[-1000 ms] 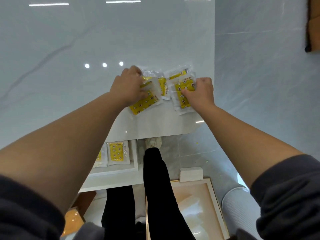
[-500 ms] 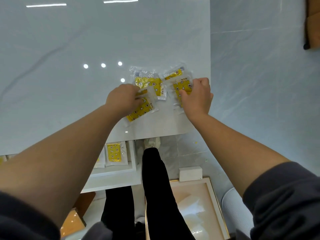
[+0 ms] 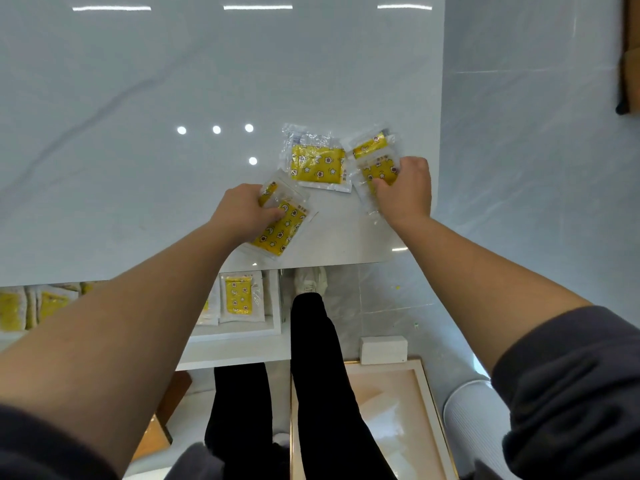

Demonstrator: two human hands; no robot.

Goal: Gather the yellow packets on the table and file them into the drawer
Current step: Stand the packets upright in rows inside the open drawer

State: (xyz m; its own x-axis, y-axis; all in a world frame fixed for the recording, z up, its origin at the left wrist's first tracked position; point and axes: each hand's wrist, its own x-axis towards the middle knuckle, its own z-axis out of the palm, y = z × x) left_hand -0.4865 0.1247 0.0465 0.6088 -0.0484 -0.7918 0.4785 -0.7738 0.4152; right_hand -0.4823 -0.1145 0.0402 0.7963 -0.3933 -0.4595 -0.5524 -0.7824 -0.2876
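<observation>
1. Left hand [image 3: 242, 213] is stretched out over the table [image 3: 138, 133]. Its fingers curl round the left packet [image 3: 282, 230] with the thumb on its face. That packet is tilted, just near-left of the middle packet [image 3: 317, 164].
2. Right hand [image 3: 405, 192] has its fingers curled onto the right packet [image 3: 379, 171], pinching it, just right of the middle packet.
3. Middle packet lies flat, with neither hand on it.
4. Far packet [image 3: 370, 145] is right of the middle packet, mostly covered by the right packet; only a yellow strip shows.
5. Fingertips of both hands are hidden behind their packets. Can't tell if the gripped packets are off the table.
6. Drawer [image 3: 239, 348] is open, nearer than the middle packet, below the table edge. One drawer packet [image 3: 239, 299] is clear; the blurred packets [image 3: 48, 306] further left are partly behind the left forearm.
</observation>
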